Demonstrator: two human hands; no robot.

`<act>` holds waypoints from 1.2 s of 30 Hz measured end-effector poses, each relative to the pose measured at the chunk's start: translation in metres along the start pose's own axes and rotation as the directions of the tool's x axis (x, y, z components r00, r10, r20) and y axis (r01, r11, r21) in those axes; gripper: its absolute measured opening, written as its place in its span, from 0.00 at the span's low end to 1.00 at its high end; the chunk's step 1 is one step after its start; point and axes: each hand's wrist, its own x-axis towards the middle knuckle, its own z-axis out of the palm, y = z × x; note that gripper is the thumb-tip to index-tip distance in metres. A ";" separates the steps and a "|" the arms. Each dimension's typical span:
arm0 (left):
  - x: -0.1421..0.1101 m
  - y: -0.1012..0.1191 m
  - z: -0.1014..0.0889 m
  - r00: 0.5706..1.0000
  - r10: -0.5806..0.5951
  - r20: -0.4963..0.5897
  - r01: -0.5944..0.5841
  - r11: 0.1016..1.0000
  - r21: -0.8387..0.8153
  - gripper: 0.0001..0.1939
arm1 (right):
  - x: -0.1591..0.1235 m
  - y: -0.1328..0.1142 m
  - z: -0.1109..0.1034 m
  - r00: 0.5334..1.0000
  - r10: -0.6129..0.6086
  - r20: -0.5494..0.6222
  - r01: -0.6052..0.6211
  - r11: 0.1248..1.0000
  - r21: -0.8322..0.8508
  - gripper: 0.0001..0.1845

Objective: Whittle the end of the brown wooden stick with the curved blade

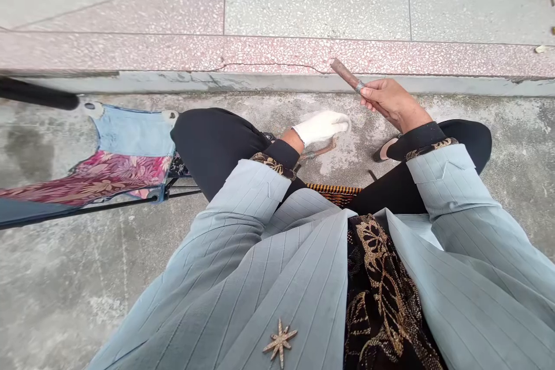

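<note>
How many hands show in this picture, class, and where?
2: the left hand, in a white glove, near the picture's middle; the right hand, bare, farther right and higher, holding a brown stick wound with wire.

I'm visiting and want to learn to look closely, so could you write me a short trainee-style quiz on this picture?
1. Which hand wears the white glove: A) left, B) right, C) both?
2. True or false: the brown stick is gripped in bare fingers.
3. What colour is the coil wound around the stick?

Key:
1. A: the left hand.
2. True: the right hand holds it.
3. Grey.
</note>
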 end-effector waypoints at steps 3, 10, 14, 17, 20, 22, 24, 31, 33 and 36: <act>0.000 0.002 0.012 0.994 0.053 0.095 -0.057 0.998 0.040 0.15 | 0.008 0.005 0.009 0.996 0.089 0.003 -0.088 0.985 -0.151 0.17; -0.005 0.008 0.009 0.991 0.028 0.134 -0.034 0.999 0.042 0.15 | 0.009 0.002 0.018 0.923 0.296 0.244 0.007 0.622 -0.783 0.09; -0.007 0.011 -0.001 0.998 -0.026 0.051 0.030 0.996 -0.087 0.12 | 0.000 0.000 0.008 0.565 0.473 0.676 0.033 0.806 -0.591 0.12; -0.007 0.013 -0.006 0.995 -0.095 -0.035 0.082 0.962 -0.262 0.11 | -0.011 -0.008 -0.011 0.598 0.236 0.766 0.002 0.955 -0.295 0.19; -0.007 0.016 -0.006 0.986 -0.155 -0.065 0.115 0.904 -0.411 0.12 | -0.018 -0.017 -0.026 0.931 -0.015 0.365 0.040 0.997 -0.060 0.22; -0.007 0.019 -0.003 0.988 -0.149 -0.029 0.125 0.907 -0.403 0.12 | -0.017 -0.018 -0.027 0.997 -0.054 0.063 0.055 0.998 -0.012 0.22; -0.006 0.021 0.001 0.995 -0.099 0.026 0.102 0.942 -0.320 0.11 | -0.012 -0.016 -0.023 0.995 -0.024 -0.096 0.018 0.998 -0.066 0.22; -0.010 0.019 -0.006 0.999 0.039 0.020 -0.036 0.993 -0.111 0.13 | 0.010 0.005 -0.010 0.990 0.141 0.030 -0.085 0.742 -0.666 0.14; -0.013 0.017 -0.013 0.999 -0.021 -0.050 0.017 0.997 -0.081 0.13 | 0.011 0.011 -0.007 0.940 0.197 0.278 0.030 0.765 -0.643 0.14; -0.014 0.012 -0.020 0.983 -0.091 -0.160 0.085 0.996 -0.039 0.14 | 0.009 0.012 -0.002 0.821 0.187 0.539 0.114 0.872 -0.476 0.13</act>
